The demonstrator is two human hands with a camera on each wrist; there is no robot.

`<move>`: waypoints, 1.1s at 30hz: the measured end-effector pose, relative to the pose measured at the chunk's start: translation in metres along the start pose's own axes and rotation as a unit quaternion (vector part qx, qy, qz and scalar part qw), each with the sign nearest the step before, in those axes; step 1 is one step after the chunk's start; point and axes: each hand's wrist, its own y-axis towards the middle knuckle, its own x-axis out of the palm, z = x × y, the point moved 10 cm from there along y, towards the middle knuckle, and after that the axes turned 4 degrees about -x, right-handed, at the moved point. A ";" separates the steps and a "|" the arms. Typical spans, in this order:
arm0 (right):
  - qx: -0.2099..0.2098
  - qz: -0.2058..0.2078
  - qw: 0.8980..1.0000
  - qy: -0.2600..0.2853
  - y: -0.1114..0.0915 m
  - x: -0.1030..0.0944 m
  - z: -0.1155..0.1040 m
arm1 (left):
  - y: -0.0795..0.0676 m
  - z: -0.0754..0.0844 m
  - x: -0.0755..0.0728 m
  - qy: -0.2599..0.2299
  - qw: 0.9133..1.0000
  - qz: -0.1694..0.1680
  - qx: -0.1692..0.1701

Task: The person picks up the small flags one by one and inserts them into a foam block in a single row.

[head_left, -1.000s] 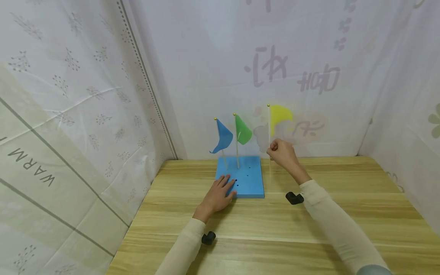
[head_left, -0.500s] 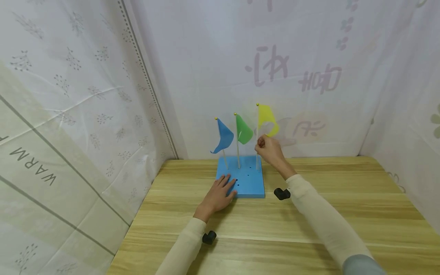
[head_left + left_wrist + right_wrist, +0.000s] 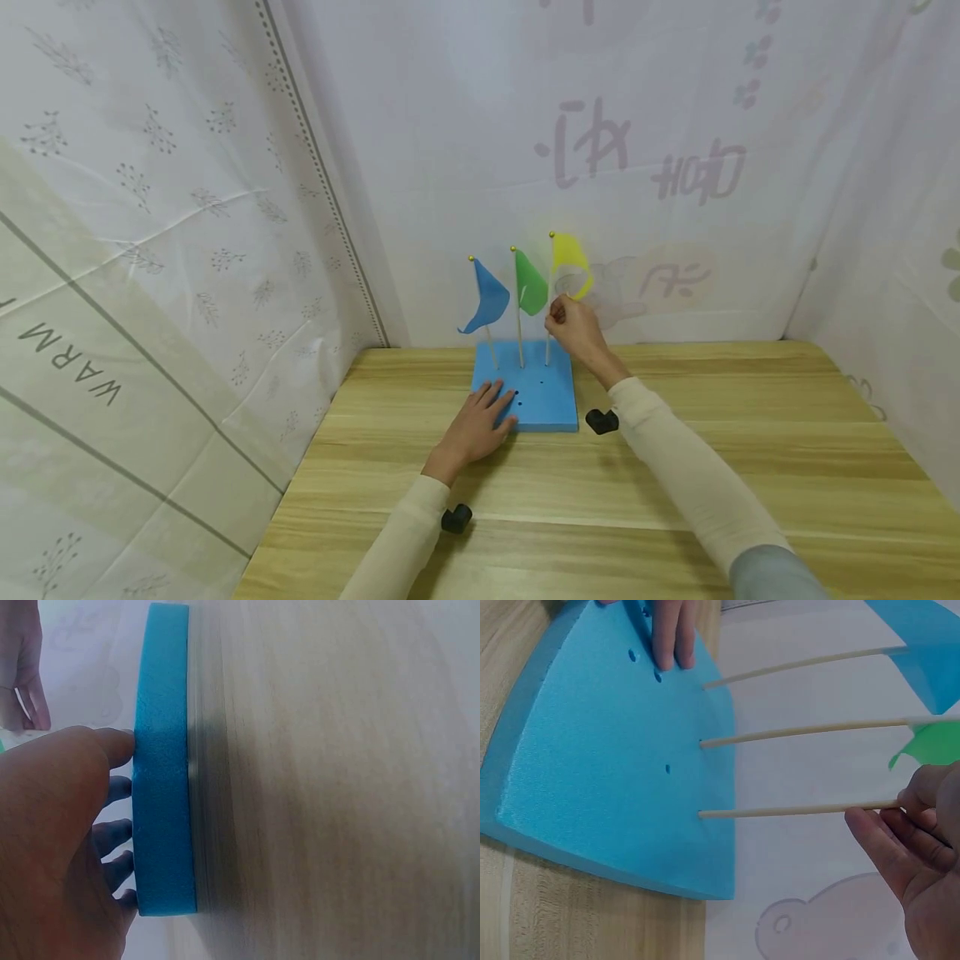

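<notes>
My right hand (image 3: 579, 329) pinches the wooden stick of a yellow flag (image 3: 573, 250) between thumb and fingers. In the right wrist view the lower end of that stick (image 3: 780, 813) meets the blue foam board (image 3: 600, 757) at its far right part. How deep it sits I cannot tell. To its left a green flag (image 3: 531, 287) and a blue flag (image 3: 491, 296) stand in the board, the blue one tilted. My left hand (image 3: 472, 425) rests with spread, straight fingers on the board's front left part. Several small holes show in the board.
The board lies on a wooden table (image 3: 675, 492) close to a pale printed curtain (image 3: 450, 167) at the back. Another curtain (image 3: 150, 250) hangs along the left. A black wrist-camera piece (image 3: 602, 422) sticks out at my right wrist, a second one (image 3: 456, 518) at my left.
My right hand has moved left with the yellow flag, from beside the board to over it, and the stick's end has come down to the board. The left hand has stayed in place.
</notes>
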 end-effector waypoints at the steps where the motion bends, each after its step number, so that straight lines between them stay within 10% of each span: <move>1: -0.001 -0.001 1.000 -0.002 0.000 0.001 0.001 | 0.000 0.000 0.000 0.000 1.000 0.001 0.001; 33: 0.016 -0.037 0.999 -0.028 -0.012 0.017 0.016 | 0.002 -0.001 0.001 0.002 1.000 -0.002 -0.005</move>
